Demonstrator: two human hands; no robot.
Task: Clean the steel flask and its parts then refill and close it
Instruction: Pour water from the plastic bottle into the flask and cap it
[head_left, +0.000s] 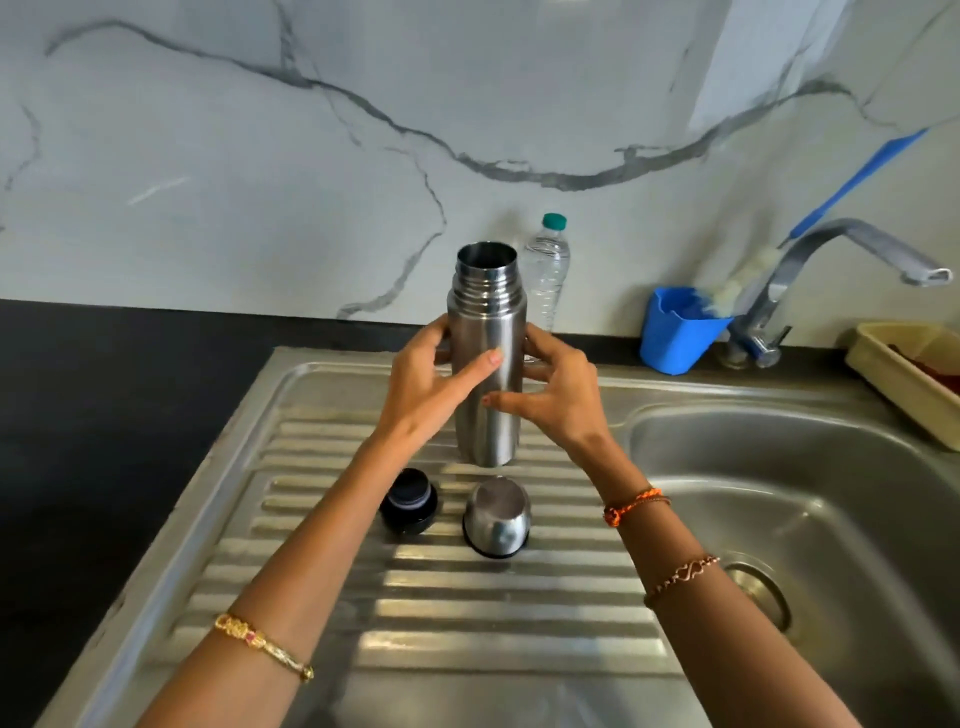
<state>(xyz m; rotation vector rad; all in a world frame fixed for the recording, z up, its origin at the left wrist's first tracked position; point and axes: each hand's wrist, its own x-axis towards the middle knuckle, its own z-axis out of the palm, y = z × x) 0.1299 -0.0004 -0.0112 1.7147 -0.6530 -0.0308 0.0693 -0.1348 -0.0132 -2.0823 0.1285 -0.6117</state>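
Only one view is given. It is taken from a camera worn on the person's head. The scene is looked at from above, forward and down, close over the ridged drainboard (467, 597). The marble wall (260, 156) is faced straight on. Both forearms are seen reaching in from the bottom edge. The sink bowl (831, 493) is caught at the right.

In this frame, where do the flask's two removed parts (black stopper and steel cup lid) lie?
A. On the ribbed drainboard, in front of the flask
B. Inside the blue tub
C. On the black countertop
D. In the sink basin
A: the black stopper and the steel cup lid sit side by side on the ribbed drainboard, nearer the camera than the open steel flask that both hands hold upright.
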